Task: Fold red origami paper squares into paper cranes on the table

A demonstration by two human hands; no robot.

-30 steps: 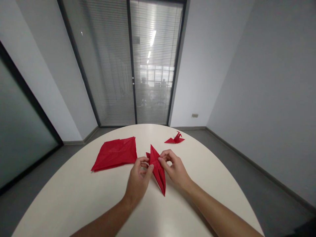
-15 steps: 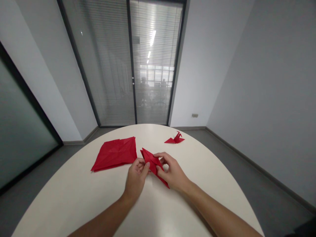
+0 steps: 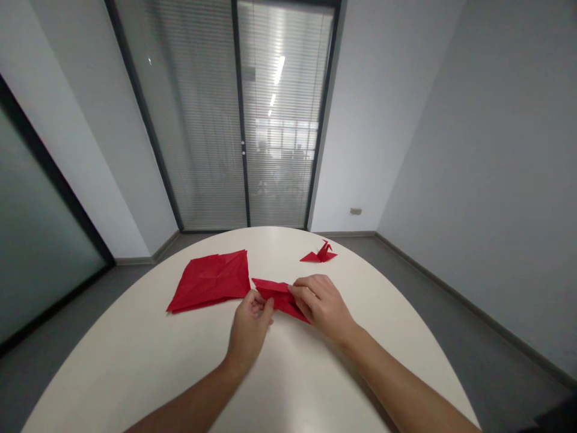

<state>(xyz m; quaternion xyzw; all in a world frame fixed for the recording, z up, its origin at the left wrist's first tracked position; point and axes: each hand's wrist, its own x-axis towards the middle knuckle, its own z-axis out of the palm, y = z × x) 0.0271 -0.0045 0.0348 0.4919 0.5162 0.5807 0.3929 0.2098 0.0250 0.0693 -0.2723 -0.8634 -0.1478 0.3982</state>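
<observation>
Paper (image 3: 276, 290) (folded) between both grips (image 3: 249, 328) (image 3: 327, 308)

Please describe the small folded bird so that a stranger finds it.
On the cream table, near the far edge, right of centre, beyond the right hand, sits the red bird. Unlike the flat red sheets and the held paper, it has spread wings.

Pale table (image 3: 148, 349) — curved rim | slatted blinds (image 3: 205, 120) | wall plate (image 3: 356, 211) — low

The left hand (image 3: 250, 325) and right hand (image 3: 326, 308) held folded paper (image 3: 278, 290) over the counter (image 3: 279, 391), near red sheets (image 3: 211, 279) and a paper bird (image 3: 321, 255).
</observation>
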